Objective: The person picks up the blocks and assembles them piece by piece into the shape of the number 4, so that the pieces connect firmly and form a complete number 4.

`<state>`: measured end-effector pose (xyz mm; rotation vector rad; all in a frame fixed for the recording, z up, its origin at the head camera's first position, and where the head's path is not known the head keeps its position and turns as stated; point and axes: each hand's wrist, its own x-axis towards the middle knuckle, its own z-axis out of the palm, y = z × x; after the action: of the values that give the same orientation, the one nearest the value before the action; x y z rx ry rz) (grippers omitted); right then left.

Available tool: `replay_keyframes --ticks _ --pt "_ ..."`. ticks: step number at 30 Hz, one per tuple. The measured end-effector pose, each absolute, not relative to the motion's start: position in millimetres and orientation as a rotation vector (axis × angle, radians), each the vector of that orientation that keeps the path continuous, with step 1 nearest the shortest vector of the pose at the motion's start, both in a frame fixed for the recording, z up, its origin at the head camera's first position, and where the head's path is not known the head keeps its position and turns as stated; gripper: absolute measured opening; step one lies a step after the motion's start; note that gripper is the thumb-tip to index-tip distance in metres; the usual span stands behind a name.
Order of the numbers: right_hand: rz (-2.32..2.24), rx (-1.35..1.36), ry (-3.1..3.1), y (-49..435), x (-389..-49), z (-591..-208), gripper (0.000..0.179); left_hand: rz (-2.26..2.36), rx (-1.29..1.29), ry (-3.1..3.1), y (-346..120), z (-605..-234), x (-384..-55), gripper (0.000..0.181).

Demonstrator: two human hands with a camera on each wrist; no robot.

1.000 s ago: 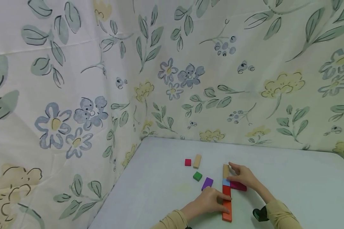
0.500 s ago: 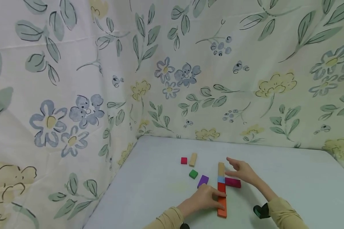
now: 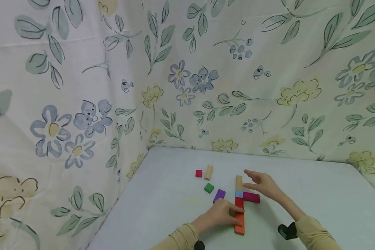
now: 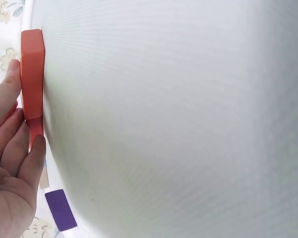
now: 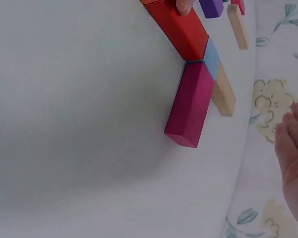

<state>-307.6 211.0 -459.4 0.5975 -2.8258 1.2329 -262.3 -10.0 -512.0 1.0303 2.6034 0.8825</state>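
Wooden blocks lie end to end in a row: an orange block (image 3: 239, 230) nearest, then a red block (image 3: 239, 200), a light blue block (image 3: 239, 194) and a natural wood block (image 3: 239, 182). A magenta block (image 3: 251, 197) juts out to the right, against the light blue one. My left hand (image 3: 219, 212) reaches over the row from the left, its spread fingers resting on the red and orange blocks; a fingertip (image 5: 184, 6) lies on the red block's top. Just right of the wood block, apart from it, my right hand (image 3: 265, 184) hovers with thumb and fingers spread, holding nothing.
Left of the row lie a purple block (image 3: 219, 195), a green block (image 3: 209, 188), a red cube (image 3: 199, 173) and another natural wood block (image 3: 209, 172). Flowered cloth (image 3: 187, 121) hangs behind and left of the white table (image 3: 162, 194).
My right hand has come away from the wood block to the right, its fingers parted. My left hand stays on the red and orange blocks. The head view has shifted slightly.
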Motion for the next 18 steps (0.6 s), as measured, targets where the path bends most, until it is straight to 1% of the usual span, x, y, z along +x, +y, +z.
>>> replay_keyframes --ticks 8,18 --pt "1.215 0.580 -2.787 211 -300 -445 0.061 0.880 1.040 2.611 -11 -512 -263 0.040" --pt "1.259 0.583 -2.748 213 -292 -440 0.057 0.874 0.999 2.619 -9 -512 -263 0.040"
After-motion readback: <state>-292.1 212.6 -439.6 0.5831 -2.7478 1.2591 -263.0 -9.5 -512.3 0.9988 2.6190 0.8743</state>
